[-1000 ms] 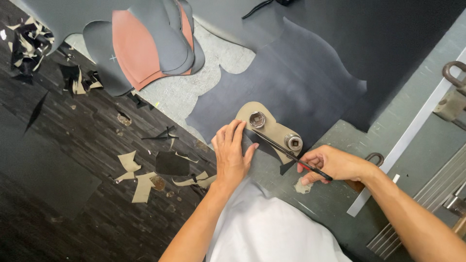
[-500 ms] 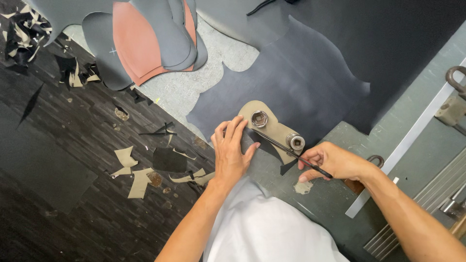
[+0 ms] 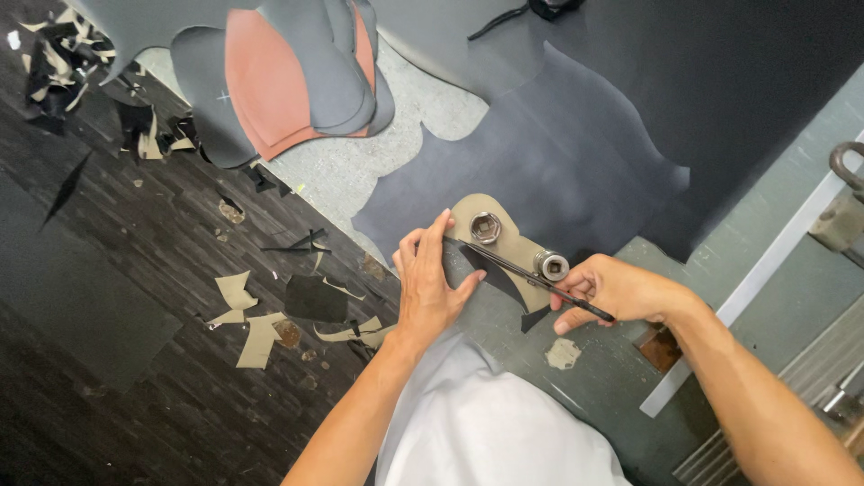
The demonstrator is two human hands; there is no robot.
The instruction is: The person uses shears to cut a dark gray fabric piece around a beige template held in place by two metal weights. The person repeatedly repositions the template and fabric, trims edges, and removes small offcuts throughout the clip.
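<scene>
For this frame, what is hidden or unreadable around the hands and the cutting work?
Head view:
- Blade tip of the thin black knife: too small to tell whether it touches the dark sheet.
- Tan template: near end covered by the left hand.
- Knife grip: wrapped by the right hand.
- Metal fixture: cut off at right edge.

A grey worktable [image 3: 360, 171] carries a large dark leather sheet [image 3: 558, 162]. On the sheet's near edge lies a tan template [image 3: 508, 245] with 2 metal weights [image 3: 486, 228]. Left of the sheet lie stacked grey and salmon cut pieces [image 3: 288, 81].
</scene>
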